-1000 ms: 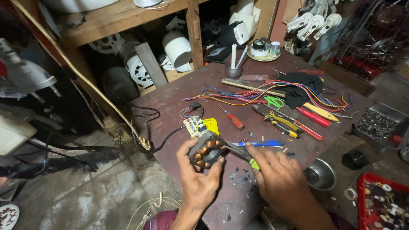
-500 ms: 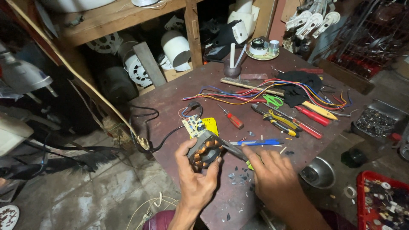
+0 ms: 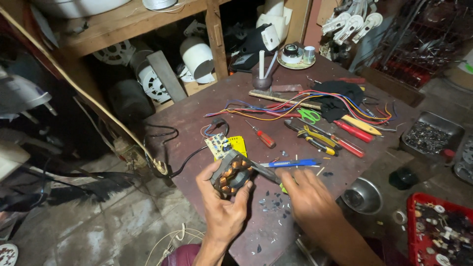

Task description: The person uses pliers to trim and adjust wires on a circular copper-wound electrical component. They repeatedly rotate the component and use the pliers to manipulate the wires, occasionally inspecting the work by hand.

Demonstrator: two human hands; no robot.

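My left hand (image 3: 224,207) grips a round motor stator (image 3: 231,172) with copper windings, held above the near edge of the dark brown worktable (image 3: 197,116). My right hand (image 3: 305,197) holds a tool with a yellow-green handle; its dark metal shaft (image 3: 263,170) reaches into the stator. Just behind the stator lie a small circuit board (image 3: 219,144) on a yellow card and a blue utility knife (image 3: 290,163).
Screwdrivers (image 3: 352,130), pliers (image 3: 315,138), green scissors (image 3: 309,115) and coloured wires (image 3: 276,109) are spread over the table. A metal bowl (image 3: 362,194), a tray of screws (image 3: 428,137) and a red parts bin (image 3: 438,231) sit right. Wooden shelves with fan parts (image 3: 197,56) stand behind.
The tool's tip has slid a little further into the stator and my right hand has shifted slightly left. The left hand keeps its grip.
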